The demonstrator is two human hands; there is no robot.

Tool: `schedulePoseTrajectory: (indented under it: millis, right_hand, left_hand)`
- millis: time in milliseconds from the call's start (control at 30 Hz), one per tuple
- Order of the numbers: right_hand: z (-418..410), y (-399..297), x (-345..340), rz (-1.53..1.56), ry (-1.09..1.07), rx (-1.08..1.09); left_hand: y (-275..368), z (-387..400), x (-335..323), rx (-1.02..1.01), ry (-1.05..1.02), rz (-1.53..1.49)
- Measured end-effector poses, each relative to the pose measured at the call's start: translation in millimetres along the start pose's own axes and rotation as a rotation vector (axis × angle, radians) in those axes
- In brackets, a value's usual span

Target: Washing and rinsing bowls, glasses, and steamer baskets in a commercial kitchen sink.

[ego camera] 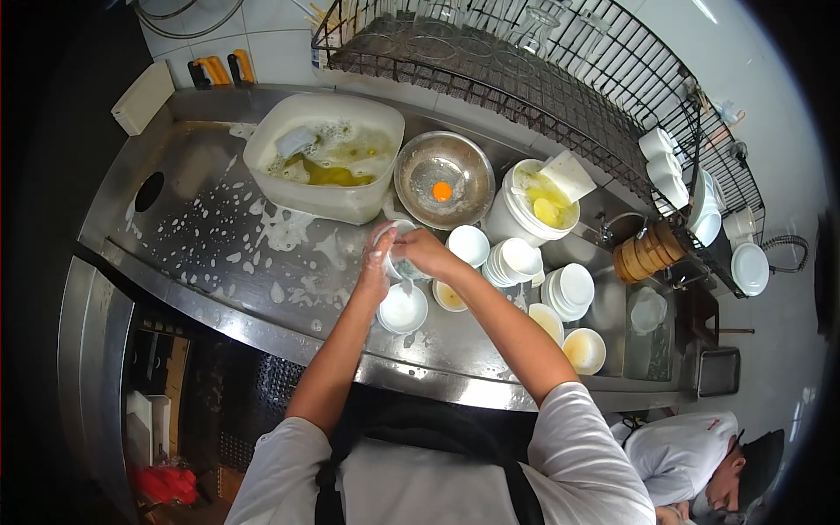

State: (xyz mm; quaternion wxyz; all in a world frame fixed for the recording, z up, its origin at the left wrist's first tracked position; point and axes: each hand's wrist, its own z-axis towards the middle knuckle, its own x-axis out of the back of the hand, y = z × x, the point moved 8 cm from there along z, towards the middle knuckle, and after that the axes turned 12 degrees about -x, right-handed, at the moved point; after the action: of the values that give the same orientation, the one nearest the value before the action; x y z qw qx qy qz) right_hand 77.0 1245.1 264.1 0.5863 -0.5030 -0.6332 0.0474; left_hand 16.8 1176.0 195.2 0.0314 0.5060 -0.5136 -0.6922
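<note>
Above the steel counter, my left hand [377, 262] grips a white bowl [401, 230] by its side, tilted. My right hand [423, 252] is at the bowl's opening; its fingertips are partly hidden, and whether it holds a scrubber cannot be made out. Just below my hands stands another white bowl [402, 308], with whitish liquid above it. Beyond my hands is a steel mixing bowl [420, 147] with an orange round thing inside. A plastic tub [328, 200] of sudsy yellowish water stands to its left. Small white bowls [467, 246] and stacked bowls [518, 259] are right of my right hand.
A white bucket [522, 220] with yellowish liquid stands behind the stacks. Foam spots the steel counter [197, 216] at left. A black wire rack [459, 79] with glasses overhangs the back. Bamboo steamers [646, 252] are near the sink at right. Another person [682, 453] is at the lower right.
</note>
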Motion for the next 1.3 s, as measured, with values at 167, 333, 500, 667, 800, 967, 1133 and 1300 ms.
schedulePoseTrajectory:
  millis: [167,333,500,667,800,967,1133,1300]
  right_hand:
    - [-36.3,-34.5,16.0,-0.653,0.413,0.515]
    - [-33.7,-23.5,18.7,0.049,0.278,0.185]
    - [-48.2,-20.5,23.0,-0.371,0.035,0.410]
    - [-59.8,-33.6,40.0,-0.475,0.461,0.641]
    - [-56.6,-16.7,31.5,-0.166,0.213,0.427]
    - [-84.0,-17.7,37.9,-0.619,0.159,0.667]
    - [-74.4,-2.0,100.3,-0.053,0.682,0.202]
    - [-57.1,25.1,63.8,0.420,0.485,0.128]
  left_hand:
    - [-11.3,-17.7,1.0,0.200,0.013,-0.093]
    - [-23.2,-15.1,-5.2,0.343,-0.040,-0.390]
    - [-22.0,-25.0,-20.8,0.426,-0.123,-0.278]
    - [-25.7,-47.7,-58.6,0.558,-0.110,-0.505]
    - [-38.0,-40.1,-49.3,0.612,-0.070,-0.506]
    - [-30.2,-39.9,-46.2,0.563,-0.199,-0.398]
    - [-34.9,-33.6,-35.5,0.462,-0.352,-0.163]
    - [-41.8,-21.1,-18.4,0.366,-0.151,-0.031]
